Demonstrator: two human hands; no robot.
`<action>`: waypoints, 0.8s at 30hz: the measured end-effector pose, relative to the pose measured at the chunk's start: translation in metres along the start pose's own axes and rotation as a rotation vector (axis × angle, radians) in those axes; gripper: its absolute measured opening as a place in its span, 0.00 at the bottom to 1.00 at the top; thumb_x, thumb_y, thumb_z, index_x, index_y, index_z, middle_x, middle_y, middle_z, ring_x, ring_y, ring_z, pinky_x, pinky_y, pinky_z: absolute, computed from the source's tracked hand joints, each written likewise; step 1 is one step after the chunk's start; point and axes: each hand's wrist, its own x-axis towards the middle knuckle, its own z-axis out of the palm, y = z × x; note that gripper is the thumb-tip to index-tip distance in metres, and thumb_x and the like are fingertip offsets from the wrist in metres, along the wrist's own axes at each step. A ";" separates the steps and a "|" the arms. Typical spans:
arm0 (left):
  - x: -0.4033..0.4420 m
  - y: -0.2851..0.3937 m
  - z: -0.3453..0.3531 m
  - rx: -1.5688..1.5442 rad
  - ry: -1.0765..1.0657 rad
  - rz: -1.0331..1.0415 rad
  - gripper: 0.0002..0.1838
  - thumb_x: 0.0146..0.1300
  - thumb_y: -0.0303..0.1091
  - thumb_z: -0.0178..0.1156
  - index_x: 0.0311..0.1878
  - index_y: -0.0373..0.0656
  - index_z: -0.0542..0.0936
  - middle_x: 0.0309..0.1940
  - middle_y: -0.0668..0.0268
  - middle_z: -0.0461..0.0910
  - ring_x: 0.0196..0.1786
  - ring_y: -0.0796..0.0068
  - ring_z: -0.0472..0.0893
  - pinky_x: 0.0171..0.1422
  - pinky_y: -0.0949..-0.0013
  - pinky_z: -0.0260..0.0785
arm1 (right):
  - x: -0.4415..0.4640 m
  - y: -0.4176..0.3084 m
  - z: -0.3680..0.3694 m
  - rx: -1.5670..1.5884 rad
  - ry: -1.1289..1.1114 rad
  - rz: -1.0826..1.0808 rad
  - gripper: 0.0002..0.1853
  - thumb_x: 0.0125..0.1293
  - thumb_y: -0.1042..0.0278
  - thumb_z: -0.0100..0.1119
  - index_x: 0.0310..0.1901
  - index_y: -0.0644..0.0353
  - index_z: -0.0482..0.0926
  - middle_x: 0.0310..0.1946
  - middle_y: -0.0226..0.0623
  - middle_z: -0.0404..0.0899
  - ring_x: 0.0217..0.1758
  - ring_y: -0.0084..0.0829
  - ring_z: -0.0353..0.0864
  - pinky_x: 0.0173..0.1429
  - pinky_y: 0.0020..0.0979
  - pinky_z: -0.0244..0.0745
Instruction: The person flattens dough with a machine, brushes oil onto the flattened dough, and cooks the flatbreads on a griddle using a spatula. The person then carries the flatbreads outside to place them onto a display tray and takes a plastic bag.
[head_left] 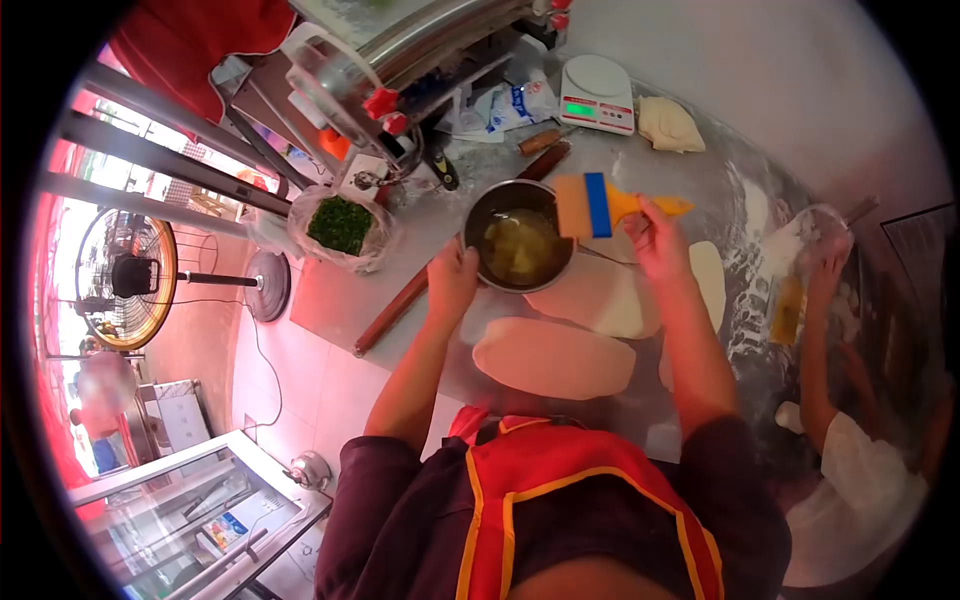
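Observation:
My left hand [455, 278] grips the rim of a round metal bowl [476, 262] that holds a yellowish liquid, likely oil. In my right hand [657, 238] is a wide pastry brush [600, 206] with a yellow handle and a blue band. Its bristles are at the bowl's right rim; whether they touch it I cannot tell. Flat oval sheets of dough [555, 358] lie on the metal table below, one partly under the bowl and another beside my right forearm. A long brown rolling pin [395, 312] lies slantwise, passing behind the bowl.
A bag of chopped greens [340, 225] stands at the left, near a machine with red knobs [380, 102]. A white scale [597, 95] and a dough lump [670, 125] sit at the back. Another person's arm [818, 330] reaches over flour at the right.

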 end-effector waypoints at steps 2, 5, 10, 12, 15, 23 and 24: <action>-0.005 -0.014 -0.001 0.063 0.065 0.075 0.12 0.60 0.32 0.51 0.24 0.34 0.67 0.15 0.60 0.72 0.16 0.73 0.75 0.21 0.69 0.67 | 0.019 -0.014 -0.028 -0.062 0.001 -0.060 0.10 0.62 0.69 0.55 0.39 0.68 0.76 0.22 0.36 0.77 0.22 0.24 0.77 0.30 0.21 0.74; -0.013 -0.026 -0.013 0.131 0.175 0.118 0.13 0.61 0.31 0.51 0.22 0.35 0.65 0.13 0.62 0.69 0.16 0.75 0.74 0.19 0.71 0.66 | 0.041 -0.023 -0.057 -0.296 0.066 -0.089 0.11 0.61 0.68 0.56 0.38 0.69 0.77 0.21 0.36 0.77 0.21 0.23 0.76 0.27 0.20 0.70; -0.032 -0.033 -0.041 0.070 0.259 0.041 0.13 0.63 0.30 0.49 0.23 0.37 0.64 0.15 0.64 0.67 0.16 0.78 0.72 0.19 0.73 0.66 | 0.065 -0.024 -0.106 -0.579 0.075 0.013 0.11 0.60 0.67 0.58 0.37 0.68 0.78 0.24 0.32 0.77 0.24 0.20 0.75 0.31 0.21 0.72; -0.036 -0.039 -0.055 0.024 0.254 0.042 0.12 0.64 0.30 0.49 0.24 0.37 0.65 0.17 0.65 0.68 0.16 0.78 0.72 0.19 0.73 0.66 | 0.059 -0.031 -0.121 -0.602 0.076 0.004 0.11 0.59 0.67 0.59 0.36 0.67 0.78 0.24 0.32 0.77 0.24 0.20 0.75 0.31 0.20 0.72; -0.047 -0.025 -0.061 0.026 0.293 -0.012 0.11 0.65 0.30 0.48 0.26 0.38 0.66 0.19 0.66 0.69 0.17 0.79 0.71 0.20 0.74 0.66 | 0.025 -0.050 -0.124 -0.585 0.048 -0.010 0.11 0.58 0.66 0.59 0.36 0.66 0.78 0.25 0.31 0.77 0.24 0.20 0.75 0.30 0.20 0.72; -0.068 -0.023 -0.065 -0.040 0.314 -0.016 0.11 0.63 0.29 0.48 0.24 0.38 0.67 0.17 0.67 0.70 0.18 0.80 0.70 0.22 0.76 0.65 | -0.047 -0.004 -0.116 -0.715 0.040 0.131 0.12 0.57 0.64 0.60 0.35 0.66 0.78 0.23 0.31 0.77 0.24 0.20 0.75 0.29 0.20 0.69; -0.070 -0.023 -0.066 -0.024 0.317 -0.007 0.11 0.63 0.29 0.48 0.24 0.38 0.67 0.17 0.67 0.70 0.18 0.80 0.70 0.21 0.76 0.65 | -0.057 -0.019 -0.130 -0.705 0.093 0.127 0.11 0.58 0.64 0.60 0.34 0.65 0.78 0.22 0.31 0.77 0.24 0.20 0.76 0.29 0.20 0.70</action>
